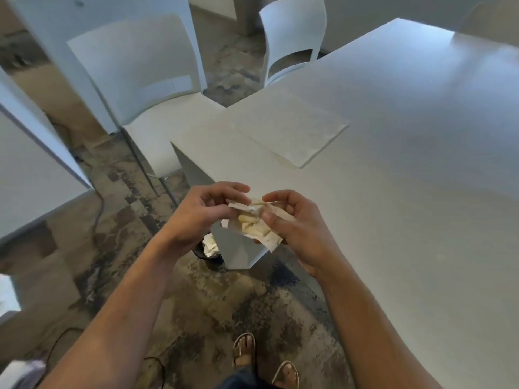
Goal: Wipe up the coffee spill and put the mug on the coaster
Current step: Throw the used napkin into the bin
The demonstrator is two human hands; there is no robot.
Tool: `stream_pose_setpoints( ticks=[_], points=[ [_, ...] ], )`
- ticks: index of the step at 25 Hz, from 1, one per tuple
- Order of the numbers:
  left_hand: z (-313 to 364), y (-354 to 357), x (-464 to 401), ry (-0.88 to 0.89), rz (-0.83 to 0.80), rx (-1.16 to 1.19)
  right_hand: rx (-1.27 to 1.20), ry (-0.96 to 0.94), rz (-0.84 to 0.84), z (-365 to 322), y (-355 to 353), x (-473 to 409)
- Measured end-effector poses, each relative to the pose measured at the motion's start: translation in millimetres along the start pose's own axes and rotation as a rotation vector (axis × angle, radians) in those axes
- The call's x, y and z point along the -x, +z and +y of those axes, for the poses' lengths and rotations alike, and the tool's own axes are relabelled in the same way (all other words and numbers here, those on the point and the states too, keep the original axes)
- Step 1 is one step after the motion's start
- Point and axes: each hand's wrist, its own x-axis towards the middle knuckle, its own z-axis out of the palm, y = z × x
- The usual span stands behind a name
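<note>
Both hands hold a crumpled, coffee-stained paper napkin (257,226) just off the near-left edge of the white table (407,164). My left hand (196,217) pinches its upper left corner. My right hand (295,228) cups it from the right, thumb pressed on the folds. A clean, flat paper napkin (292,127) lies on the table beyond my hands. No mug, coaster or spill is in view.
A small dark bin (209,249) with crumpled white paper stands on the floor below my left hand, beside the table's base. White chairs (146,88) (292,37) stand to the left and far side. Cables run across the mottled floor (196,304). My sandalled feet (264,360) show at the bottom.
</note>
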Motion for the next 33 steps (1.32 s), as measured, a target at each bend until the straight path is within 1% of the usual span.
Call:
stream_pose_setpoints(
  ticks=[3, 6, 9, 12, 16, 18, 22, 26, 30, 33],
  points=[
    [-5, -30, 26, -0.030, 0.049, 0.037, 0.071, -0.024, -0.088, 10, 34, -8],
    [-13, -62, 47, -0.101, 0.121, 0.074, 0.177, -0.053, -0.168, 22, 70, -20],
    [-25, -96, 59, -0.158, 0.185, -0.081, 0.210, -0.039, -0.201, 35, 105, -36],
    [-41, -139, 65, -0.186, 0.185, -0.166, 0.168, 0.054, -0.191, 53, 146, -56],
    [-72, -201, 67, -0.245, 0.229, -0.257, 0.114, 0.165, -0.235, 87, 197, -82],
    [-89, -222, 66, -0.281, 0.276, -0.255, 0.121, 0.216, -0.202, 106, 215, -94],
    [-130, -252, 65, -0.338, 0.370, -0.252, 0.118, 0.275, -0.037, 142, 244, -114],
    [-182, -267, 57, -0.408, 0.432, -0.250, 0.082, 0.395, 0.038, 185, 259, -133],
    [-247, -283, 40, -0.496, 0.513, -0.148, -0.030, 0.498, 0.053, 237, 263, -164],
    [-310, -293, 23, -0.546, 0.570, -0.114, -0.029, 0.504, -0.023, 289, 266, -188]
  ],
)
